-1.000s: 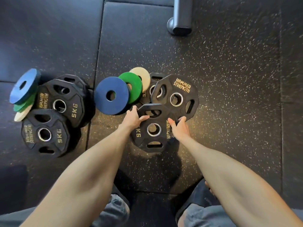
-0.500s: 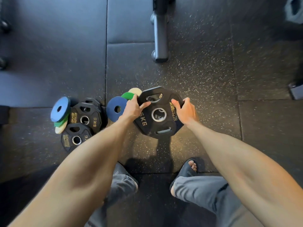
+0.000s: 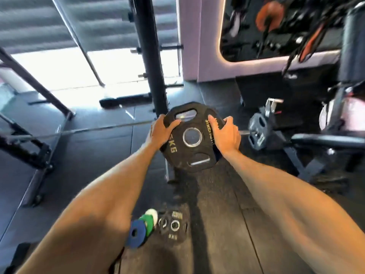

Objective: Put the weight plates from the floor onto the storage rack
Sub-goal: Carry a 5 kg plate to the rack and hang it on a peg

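I hold a black 5 kg weight plate [image 3: 190, 144] up in the air in front of me, face toward me. My left hand [image 3: 161, 131] grips its left rim and my right hand [image 3: 226, 133] grips its right rim. Behind the plate rises the dark upright post of the storage rack [image 3: 150, 56], with short pegs sticking out of its sides. On the floor below lie more plates: black ones [image 3: 173, 226], a blue disc [image 3: 136, 233], a green disc [image 3: 148, 223] and a pale disc [image 3: 153, 213].
A barbell end with a grey plate [image 3: 258, 128] sits on the floor to the right, beside a bench frame [image 3: 324, 141]. Slanted dark machine frames [image 3: 33, 84] stand on the left. A mirror [image 3: 280, 26] hangs at the upper right.
I have lifted the 5 kg plate off the floor with both hands and stood up. The view has swung from the floor up to the rack; the other plates now lie far below.
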{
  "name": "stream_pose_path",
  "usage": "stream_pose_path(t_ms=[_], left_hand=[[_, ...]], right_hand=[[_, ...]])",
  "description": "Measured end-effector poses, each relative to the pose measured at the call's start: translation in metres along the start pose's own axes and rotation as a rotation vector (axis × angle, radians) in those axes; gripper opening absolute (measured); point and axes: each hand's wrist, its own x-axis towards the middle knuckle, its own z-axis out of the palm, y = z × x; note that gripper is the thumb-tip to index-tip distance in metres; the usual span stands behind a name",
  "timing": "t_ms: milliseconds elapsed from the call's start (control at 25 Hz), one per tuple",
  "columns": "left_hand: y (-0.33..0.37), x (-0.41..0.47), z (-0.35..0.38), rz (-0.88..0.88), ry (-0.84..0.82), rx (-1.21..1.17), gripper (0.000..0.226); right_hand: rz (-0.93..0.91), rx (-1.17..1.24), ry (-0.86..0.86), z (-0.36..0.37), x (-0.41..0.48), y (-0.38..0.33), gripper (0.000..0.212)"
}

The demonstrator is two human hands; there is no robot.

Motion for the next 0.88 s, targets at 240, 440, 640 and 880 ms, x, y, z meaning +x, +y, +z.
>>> stream_pose_path(t_ms=[240,440,640,880], left_hand=[[0.159,0.108,-0.054,0.305,0.256,-0.053,0.049],[0.219,0.224,-0.058,0.439,0.351,-0.113,0.056],[0.249,0.353,-0.030,0.437,0.381,-0.127,0.054],[0.274,0.515,0.017,0.403,0.434,-0.137,0.052]], right_hand=[[-0.148,0.240,0.238,-0.078,0.148,-0.107,0.066],[-0.256,0.295,0.357,-0.089,0.271,-0.148,0.066],[-0.269,0.294,0.418,-0.066,0.398,-0.164,0.063],[-0.286,0.324,0.423,-0.023,0.572,-0.169,0.061]])
